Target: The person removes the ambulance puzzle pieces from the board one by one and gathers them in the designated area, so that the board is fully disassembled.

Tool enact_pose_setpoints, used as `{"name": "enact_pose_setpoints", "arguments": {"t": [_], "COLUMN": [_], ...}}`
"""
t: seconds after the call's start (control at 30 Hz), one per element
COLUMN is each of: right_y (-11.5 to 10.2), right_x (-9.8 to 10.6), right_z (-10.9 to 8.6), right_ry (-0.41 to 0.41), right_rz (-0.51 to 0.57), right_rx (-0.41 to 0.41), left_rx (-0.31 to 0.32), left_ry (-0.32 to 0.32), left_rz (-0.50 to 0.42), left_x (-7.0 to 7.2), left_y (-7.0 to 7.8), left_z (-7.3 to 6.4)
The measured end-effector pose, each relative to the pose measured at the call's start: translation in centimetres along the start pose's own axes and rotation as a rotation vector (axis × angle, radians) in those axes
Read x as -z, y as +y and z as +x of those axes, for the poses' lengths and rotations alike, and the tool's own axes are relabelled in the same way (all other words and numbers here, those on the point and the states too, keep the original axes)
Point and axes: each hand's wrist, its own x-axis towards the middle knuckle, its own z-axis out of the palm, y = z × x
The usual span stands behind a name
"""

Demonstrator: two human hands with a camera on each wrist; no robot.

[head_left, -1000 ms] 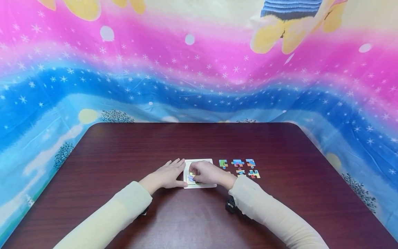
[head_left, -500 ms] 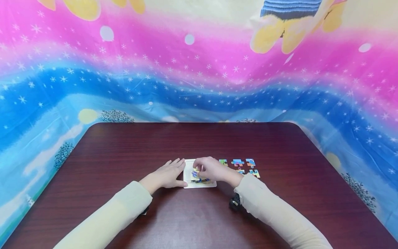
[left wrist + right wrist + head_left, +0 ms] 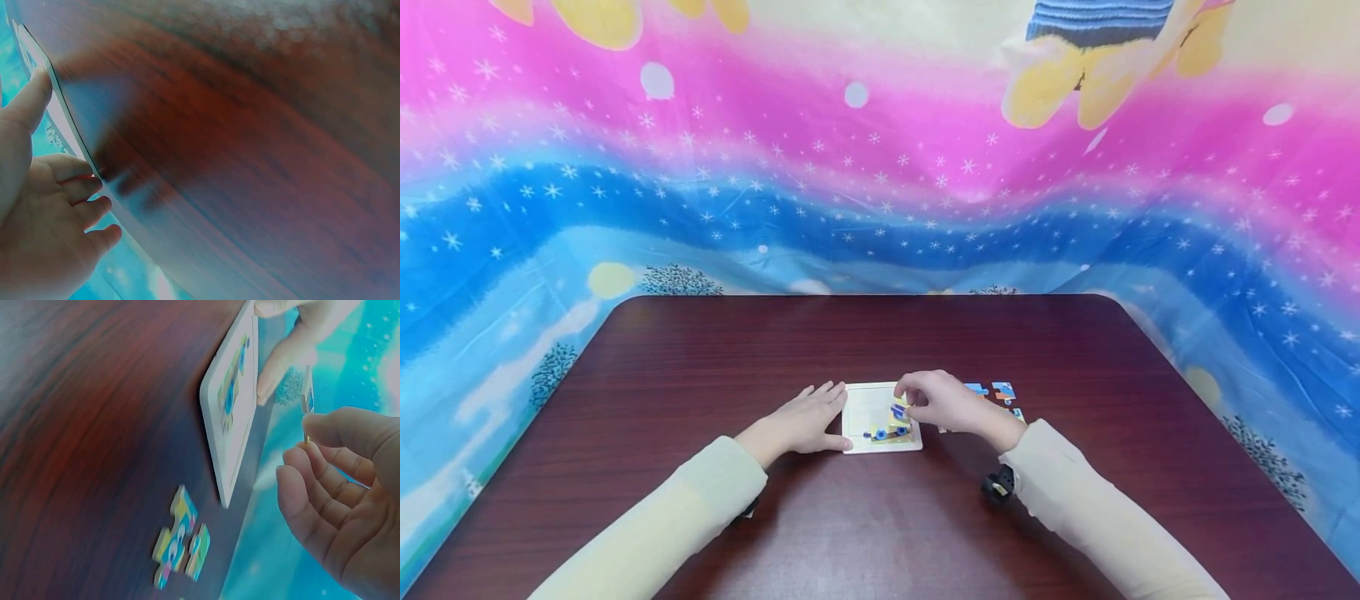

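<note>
A white puzzle tray point(image 3: 868, 404) lies on the table, with fitted pieces point(image 3: 886, 436) showing blue wheels along its near right edge. My left hand point(image 3: 803, 422) rests flat against the tray's left side, thumb on the near corner and fingers spread; the left wrist view shows the thumb point(image 3: 39, 94) over the rim. Between thumb and fingertips my right hand point(image 3: 951, 406) pinches a small jigsaw piece point(image 3: 307, 394), raised over the tray's right part. Seen from the right wrist, that piece is edge-on, so most of its picture is hidden.
Several loose jigsaw pieces point(image 3: 1003, 391) lie right of the tray, partly covered by my right hand. Some of them point(image 3: 175, 544) show near the tray in the right wrist view. The dark wooden table point(image 3: 737, 350) ends at a colourful curtain point(image 3: 880, 217).
My right hand has moved rightward and slightly up across the tray with the pinched jigsaw piece, uncovering the tray's left part and the fitted wheel pieces. My left hand has stayed put.
</note>
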Motion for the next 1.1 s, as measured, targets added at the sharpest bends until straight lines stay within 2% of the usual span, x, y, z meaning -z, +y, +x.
{"name": "enact_pose_setpoints", "arguments": {"t": [0.2, 0.63, 0.77, 1.1], "right_y": [1.0, 3.6, 4.0, 4.2], "right_x": [0.8, 0.6, 0.3, -0.2], "right_z": [-1.7, -5.9, -6.5, -6.9], "right_ry": [0.012, -0.073, -0.101, -0.107], "right_rz": [-0.005, -0.027, -0.023, -0.005], "right_rx": [0.006, -0.035, -0.046, 0.006], "left_rx": [-0.002, 0.006, 0.011, 0.000], "left_ry": [0.000, -0.009, -0.010, 0.005], "left_rz": [0.003, -0.006, -0.013, 0.015], "left_x": [0.1, 0.0, 0.0, -0.2], "left_y": [0.1, 0.2, 0.1, 0.0], "left_z": [0.0, 0.0, 0.0, 0.1]}}
